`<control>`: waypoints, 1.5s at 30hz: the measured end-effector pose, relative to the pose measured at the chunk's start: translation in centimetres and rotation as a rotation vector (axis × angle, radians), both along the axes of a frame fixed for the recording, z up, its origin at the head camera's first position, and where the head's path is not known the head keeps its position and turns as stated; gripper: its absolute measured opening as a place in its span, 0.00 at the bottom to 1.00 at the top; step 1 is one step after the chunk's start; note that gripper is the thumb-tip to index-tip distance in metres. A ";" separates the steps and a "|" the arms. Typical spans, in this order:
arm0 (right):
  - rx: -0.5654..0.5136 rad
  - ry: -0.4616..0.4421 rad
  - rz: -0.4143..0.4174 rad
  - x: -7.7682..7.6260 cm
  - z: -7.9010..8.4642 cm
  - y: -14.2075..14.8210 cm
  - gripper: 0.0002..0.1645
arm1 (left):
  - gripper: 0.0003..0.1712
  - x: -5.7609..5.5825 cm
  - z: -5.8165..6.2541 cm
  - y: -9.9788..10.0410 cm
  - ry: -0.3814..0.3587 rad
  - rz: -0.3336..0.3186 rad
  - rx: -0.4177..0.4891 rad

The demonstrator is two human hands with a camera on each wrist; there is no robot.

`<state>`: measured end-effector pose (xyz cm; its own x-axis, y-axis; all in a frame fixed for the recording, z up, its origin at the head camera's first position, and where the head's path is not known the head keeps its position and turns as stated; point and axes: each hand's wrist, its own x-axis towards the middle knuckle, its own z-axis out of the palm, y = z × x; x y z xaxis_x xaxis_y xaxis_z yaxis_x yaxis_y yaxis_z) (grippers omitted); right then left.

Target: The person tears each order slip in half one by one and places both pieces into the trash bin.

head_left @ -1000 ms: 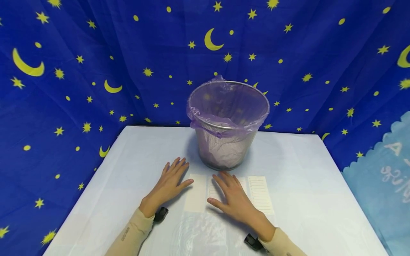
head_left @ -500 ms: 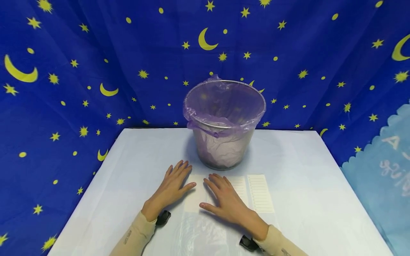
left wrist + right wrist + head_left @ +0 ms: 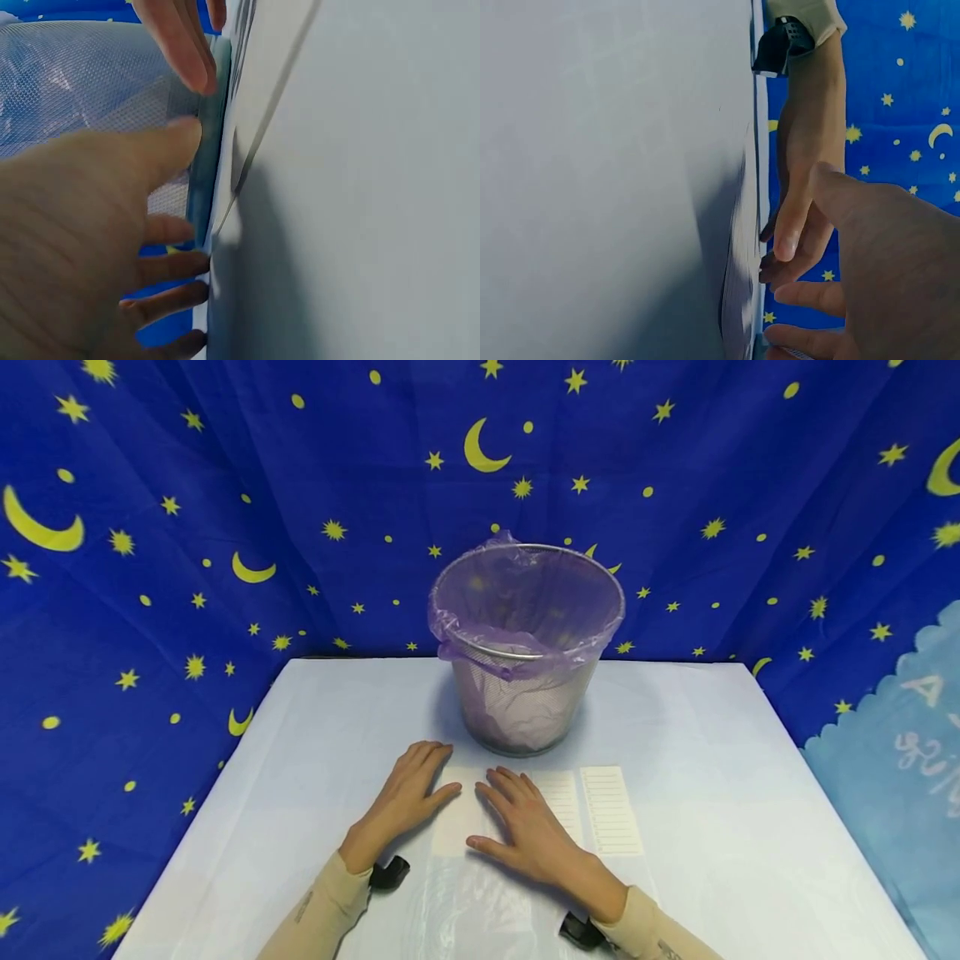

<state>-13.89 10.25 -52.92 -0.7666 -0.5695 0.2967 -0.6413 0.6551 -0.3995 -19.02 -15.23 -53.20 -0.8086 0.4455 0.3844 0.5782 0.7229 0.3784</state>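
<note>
My left hand point(image 3: 405, 797) lies palm down at the left edge of a plain cream paper slip point(image 3: 452, 831), its fingers loosely bent and its thumb over the slip. Nothing is in its grasp. My right hand point(image 3: 532, 839) is palm down over a lined middle slip point(image 3: 561, 793), fingers spread and relaxed, covering much of the paper. A second lined slip point(image 3: 611, 814) lies uncovered to its right. In the left wrist view, fingertips point(image 3: 196, 262) of the left hand come right to the white tabletop. The right wrist view shows thin layered paper edges point(image 3: 735, 277) near the right fingers.
A silver mesh wastebasket point(image 3: 525, 702) lined with a purple plastic bag point(image 3: 480, 631) stands just beyond the hands. Glossy clear plastic point(image 3: 480, 902) lies on the white table point(image 3: 712, 827) before me. A blue star-and-moon cloth point(image 3: 360, 460) hangs behind and at the sides.
My left hand has shifted slightly right, and its fingers have bent downward. The right hand has moved a little left, uncovering more of the middle slip. The view has shifted slightly.
</note>
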 end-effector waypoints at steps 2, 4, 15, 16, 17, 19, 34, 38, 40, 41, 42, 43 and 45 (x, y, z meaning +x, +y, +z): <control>0.002 0.005 -0.002 0.1 0.0 0.0 0.47 | 0.36 -0.1 -0.2 0.1 0.011 0.012 0.012; 0.005 0.009 -0.003 0.2 0.0 -0.1 0.47 | 0.34 -0.3 -0.4 0.2 0.021 0.022 0.026; -0.009 0.025 -0.009 -0.1 -0.1 0.2 0.50 | 0.38 -0.7 -0.2 0.5 -0.036 0.010 0.091; -0.008 0.028 -0.009 -0.1 -0.1 0.2 0.50 | 0.37 -0.7 -0.2 0.5 -0.037 0.008 0.094; -0.008 0.029 -0.009 -0.1 -0.2 0.2 0.50 | 0.36 -0.7 -0.2 0.5 -0.040 0.007 0.095; -0.007 0.032 -0.011 -0.2 -0.2 0.2 0.50 | 0.34 -0.7 -0.1 0.6 -0.052 0.003 0.099; -0.081 -0.011 -0.035 -0.1 -0.5 0.1 0.48 | 0.08 -0.5 -0.8 0.3 -0.087 0.047 0.218; -0.078 -0.015 -0.033 -0.1 -0.5 0.1 0.47 | 0.02 -0.5 -0.5 0.2 -0.142 0.103 0.330; -0.077 -0.018 -0.035 -0.2 -0.5 0.2 0.47 | 0.03 -0.6 -0.2 0.0 -0.178 0.135 0.396; -0.075 -0.017 -0.037 -0.2 -0.5 0.2 0.47 | 0.03 -0.6 0.0 -0.1 -0.193 0.154 0.423; -0.075 -0.016 -0.038 -0.2 -0.5 0.2 0.47 | 0.03 -0.6 0.2 -0.2 -0.204 0.169 0.447; -0.076 -0.016 -0.040 -0.2 -0.4 0.2 0.46 | 0.02 -0.7 0.3 -0.4 -0.214 0.183 0.468; -0.081 -0.014 -0.039 -0.3 -0.4 0.2 0.46 | 0.02 -0.7 0.6 -0.6 -0.230 0.207 0.511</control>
